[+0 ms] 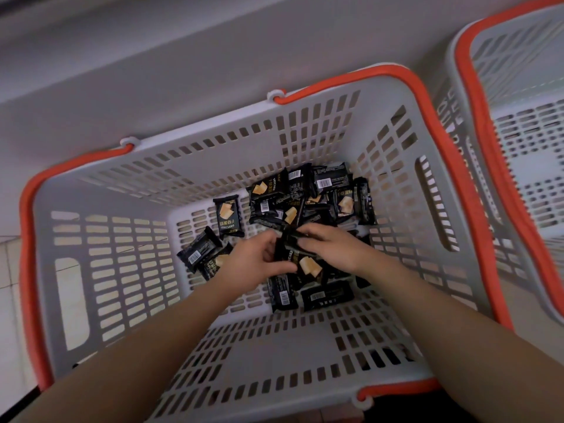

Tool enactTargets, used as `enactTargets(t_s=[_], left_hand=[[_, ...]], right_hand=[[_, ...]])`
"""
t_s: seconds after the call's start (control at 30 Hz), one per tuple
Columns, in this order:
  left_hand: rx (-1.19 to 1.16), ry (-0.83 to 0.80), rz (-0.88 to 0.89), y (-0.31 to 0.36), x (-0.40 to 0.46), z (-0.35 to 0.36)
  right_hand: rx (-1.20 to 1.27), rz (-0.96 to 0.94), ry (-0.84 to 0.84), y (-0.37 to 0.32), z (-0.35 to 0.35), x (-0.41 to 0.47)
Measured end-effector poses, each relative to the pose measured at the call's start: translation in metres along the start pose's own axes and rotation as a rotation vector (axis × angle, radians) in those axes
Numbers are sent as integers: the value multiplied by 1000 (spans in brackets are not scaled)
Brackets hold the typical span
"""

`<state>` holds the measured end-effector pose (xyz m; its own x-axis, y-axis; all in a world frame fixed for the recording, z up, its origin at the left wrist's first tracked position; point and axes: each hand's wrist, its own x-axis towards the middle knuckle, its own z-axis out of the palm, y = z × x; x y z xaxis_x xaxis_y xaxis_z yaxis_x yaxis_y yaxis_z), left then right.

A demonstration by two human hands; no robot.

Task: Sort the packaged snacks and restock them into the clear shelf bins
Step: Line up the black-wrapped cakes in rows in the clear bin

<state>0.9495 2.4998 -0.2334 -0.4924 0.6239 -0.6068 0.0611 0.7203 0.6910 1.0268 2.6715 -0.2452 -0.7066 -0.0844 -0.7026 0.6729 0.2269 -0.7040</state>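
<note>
Both hands are down inside a grey slotted basket (100, 270) with orange handles, meeting over its floor. The left hand (254, 257) has its fingers curled round the left edge of a small stack of black snack packets (300, 261), its thumb lying across the lower front of the top packet, whose face shows a pale biscuit picture. The right hand (328, 244) closes on the same stack from the other side, fingers bent over the upper edge and pinching it, so the stack is held between the two hands just above the basket floor. Beyond the fingertips, toward the far right corner of the basket, lies a loose heap of packets (311, 196) of the same kind, some face up, some showing barcodes. Left of the left hand two packets (203, 251) lie overlapping, and just past them a single packet (228, 215) lies face up on its own. Under the wrists, nearer the person, more packets (326, 296) lie flat with their barcode sides up. To the right of the right forearm, outside this basket, stands a second basket (518, 132) of the same make, its rim just beside the first. Behind both is a pale grey ledge (152, 71).
</note>
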Motion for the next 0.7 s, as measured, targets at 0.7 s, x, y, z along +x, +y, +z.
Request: enactTargets(t_s=[0.7], left_hand=[[799,109,-168,-54,25,32]], right_hand=[[414,206,213,6,0,0]])
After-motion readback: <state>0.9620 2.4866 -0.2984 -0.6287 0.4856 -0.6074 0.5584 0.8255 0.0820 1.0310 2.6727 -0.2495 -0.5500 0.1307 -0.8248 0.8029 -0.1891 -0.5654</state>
